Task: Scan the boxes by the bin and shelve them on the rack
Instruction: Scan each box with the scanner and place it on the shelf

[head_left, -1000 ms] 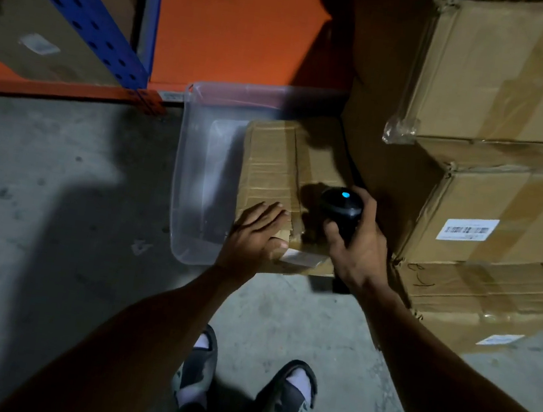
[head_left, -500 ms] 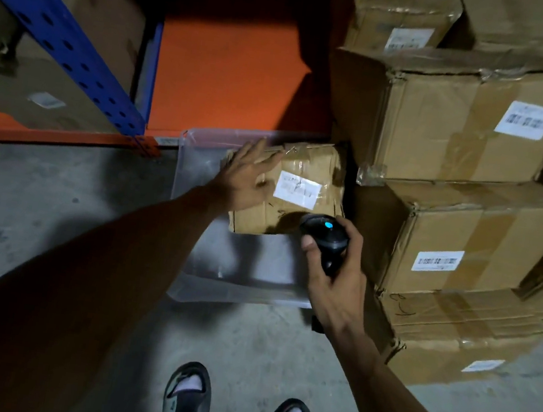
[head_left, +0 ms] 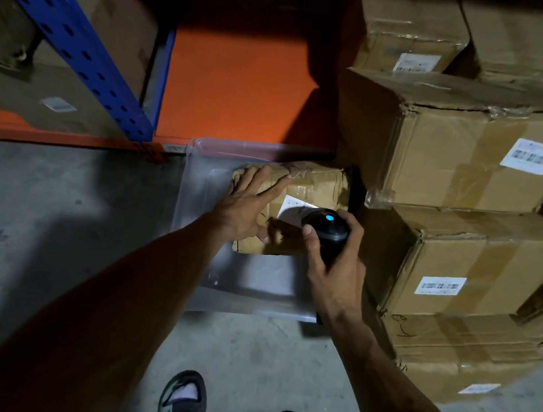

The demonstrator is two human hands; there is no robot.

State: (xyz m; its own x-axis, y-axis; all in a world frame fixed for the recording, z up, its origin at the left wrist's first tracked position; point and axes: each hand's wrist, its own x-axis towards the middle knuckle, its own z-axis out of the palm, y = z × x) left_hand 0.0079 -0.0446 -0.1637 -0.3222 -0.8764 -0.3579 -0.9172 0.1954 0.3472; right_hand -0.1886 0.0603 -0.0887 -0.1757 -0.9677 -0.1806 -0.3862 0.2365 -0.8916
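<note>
A small taped cardboard box (head_left: 313,190) stands tilted up in the clear plastic bin (head_left: 251,293), its white label (head_left: 292,207) facing me. My left hand (head_left: 249,203) lies flat on the box's left face, fingers spread over its top edge. My right hand (head_left: 332,258) grips a black handheld scanner (head_left: 325,228) with a blue light, held right in front of the label and covering its right part.
Stacked labelled cartons (head_left: 460,154) rise just right of the bin. The rack's blue upright (head_left: 74,38) and orange beam (head_left: 65,139) stand at the left, with boxes (head_left: 114,22) behind. Concrete floor (head_left: 36,226) spreads left; my sandalled feet (head_left: 183,405) are below.
The box went from lying flat in the bin to tilted up with its label facing me. The scanner moved up close to the label. My left hand shifted onto the box's left face.
</note>
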